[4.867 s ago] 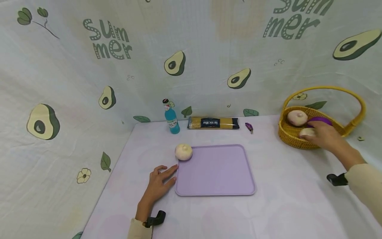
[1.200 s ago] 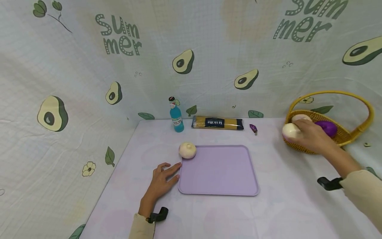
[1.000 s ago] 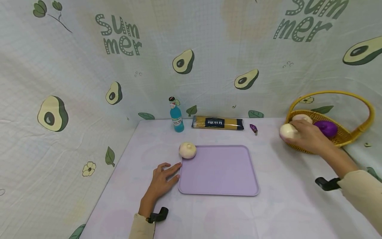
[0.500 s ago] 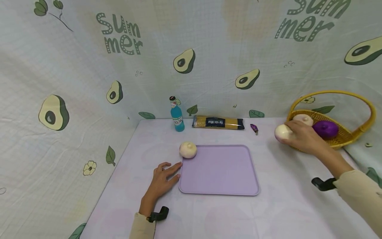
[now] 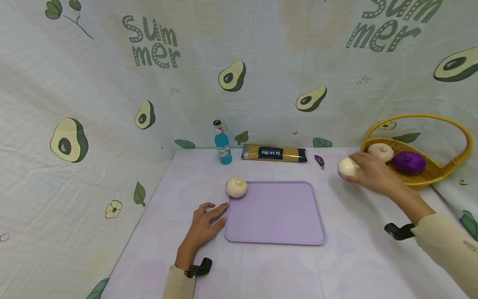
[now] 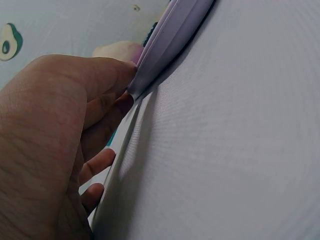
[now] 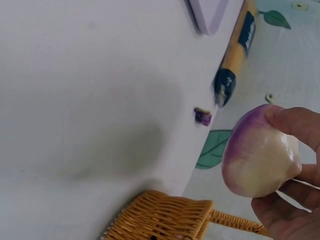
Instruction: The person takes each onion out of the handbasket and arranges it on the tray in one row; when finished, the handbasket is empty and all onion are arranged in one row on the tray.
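My right hand (image 5: 374, 173) grips a white-and-purple turnip (image 5: 348, 167) above the table, just left of the wicker basket (image 5: 422, 182). In the right wrist view thumb and fingers curl round the turnip (image 7: 257, 155), whose purple side faces away from the palm. A second turnip (image 5: 236, 187) sits at the back left corner of the lilac tray (image 5: 276, 214). My left hand (image 5: 203, 227) rests on the table, its fingers relaxed, index fingertip and thumb touching the tray's left edge. The left wrist view shows these fingertips against the tray's rim (image 6: 165, 47).
Inside the basket lie another pale turnip (image 5: 381, 152) and a shiny purple vegetable (image 5: 408, 162); its handle arches upward. Along the back stand a blue bottle (image 5: 223, 145) and a pasta pack (image 5: 274, 153), with a small purple item (image 5: 319, 161) beside them. A patterned cloth (image 5: 261, 50) hangs behind.
The right hand, earlier reaching into the basket, has taken hold of a turnip, lifted it over the rim and carried it left. The left hand stays at the tray's edge.
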A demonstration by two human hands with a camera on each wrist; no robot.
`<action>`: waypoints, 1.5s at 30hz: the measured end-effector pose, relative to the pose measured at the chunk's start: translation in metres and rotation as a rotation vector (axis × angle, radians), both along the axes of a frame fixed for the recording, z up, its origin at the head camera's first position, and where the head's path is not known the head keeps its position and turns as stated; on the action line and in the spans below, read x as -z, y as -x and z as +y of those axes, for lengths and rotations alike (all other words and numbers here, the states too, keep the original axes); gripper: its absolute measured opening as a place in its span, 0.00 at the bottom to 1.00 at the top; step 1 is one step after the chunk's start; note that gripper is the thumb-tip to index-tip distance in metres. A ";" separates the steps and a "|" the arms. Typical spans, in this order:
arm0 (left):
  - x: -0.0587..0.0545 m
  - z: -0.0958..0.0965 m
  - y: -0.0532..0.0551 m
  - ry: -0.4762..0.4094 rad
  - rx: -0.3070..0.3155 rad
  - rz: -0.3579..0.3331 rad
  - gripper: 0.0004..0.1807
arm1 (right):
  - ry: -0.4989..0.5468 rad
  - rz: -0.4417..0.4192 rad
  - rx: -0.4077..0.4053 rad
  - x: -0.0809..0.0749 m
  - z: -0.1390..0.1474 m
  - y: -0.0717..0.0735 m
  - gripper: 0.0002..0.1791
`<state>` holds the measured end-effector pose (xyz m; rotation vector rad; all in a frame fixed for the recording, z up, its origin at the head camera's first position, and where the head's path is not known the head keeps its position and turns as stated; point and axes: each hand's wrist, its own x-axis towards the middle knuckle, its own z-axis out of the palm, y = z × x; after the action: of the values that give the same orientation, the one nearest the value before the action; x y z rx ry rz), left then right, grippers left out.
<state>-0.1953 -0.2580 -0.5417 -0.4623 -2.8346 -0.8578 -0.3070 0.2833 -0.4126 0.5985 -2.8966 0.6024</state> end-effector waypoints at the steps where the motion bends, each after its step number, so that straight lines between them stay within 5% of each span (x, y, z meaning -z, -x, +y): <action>1: 0.000 0.000 0.000 -0.002 0.000 -0.002 0.26 | 0.002 -0.003 0.001 0.000 -0.002 0.000 0.40; 18: 0.002 -0.002 0.000 -0.021 0.031 0.069 0.26 | 0.010 -0.015 -0.015 0.001 -0.019 -0.002 0.40; 45: 0.003 -0.001 0.000 -0.020 0.021 0.072 0.26 | 0.032 -0.088 -0.040 0.004 -0.046 -0.004 0.40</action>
<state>-0.1956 -0.2595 -0.5446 -0.5103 -2.7583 -0.8541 -0.3031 0.2369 -0.4168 0.6433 -2.9565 0.6957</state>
